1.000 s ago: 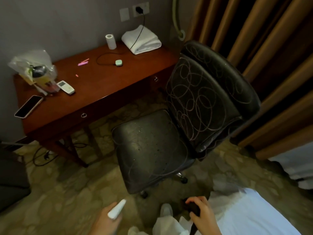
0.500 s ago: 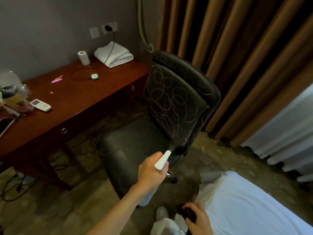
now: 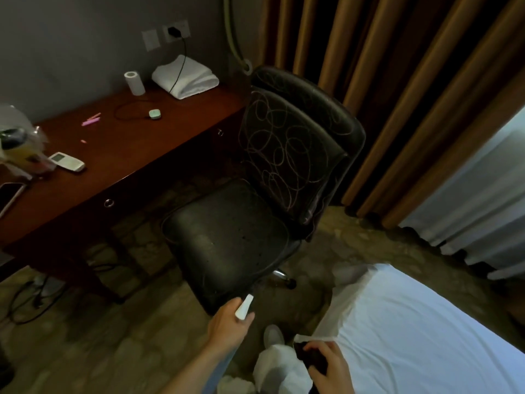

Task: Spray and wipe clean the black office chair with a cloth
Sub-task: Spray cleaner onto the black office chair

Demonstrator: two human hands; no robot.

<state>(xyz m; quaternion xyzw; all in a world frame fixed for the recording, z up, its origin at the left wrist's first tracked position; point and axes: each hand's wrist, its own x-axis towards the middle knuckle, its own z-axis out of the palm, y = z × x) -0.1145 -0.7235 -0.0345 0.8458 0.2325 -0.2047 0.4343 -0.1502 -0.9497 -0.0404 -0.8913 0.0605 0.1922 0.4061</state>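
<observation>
**While my left hand (image 3: 227, 322) grips the spray bottle (image 3: 245, 307), the black office chair (image 3: 241, 237) stands by the desk (image 3: 142, 155)**

As I look down, my left arm reaches forward with its fingers wrapped round the bottle. The white nozzle sticks up past my thumb and points at the front edge of the chair's seat. It is very near that edge, though I cannot tell whether it touches. The chair stands just beside the right end of the wooden desk, between it and the brown curtains (image 3: 397, 109). Its seat faces me and is dotted with pale specks, and its backrest is covered in thin looping scribbles. My right hand (image 3: 331, 365) sits low by the corner of the white bed sheet (image 3: 426, 336), fingers curled round a dark object (image 3: 312, 358) that I cannot make out. On the desk a folded white towel (image 3: 186, 78) and a paper roll (image 3: 134, 82) sit near the wall. A white remote (image 3: 66, 161) lies towards the left, well apart from them
</observation>
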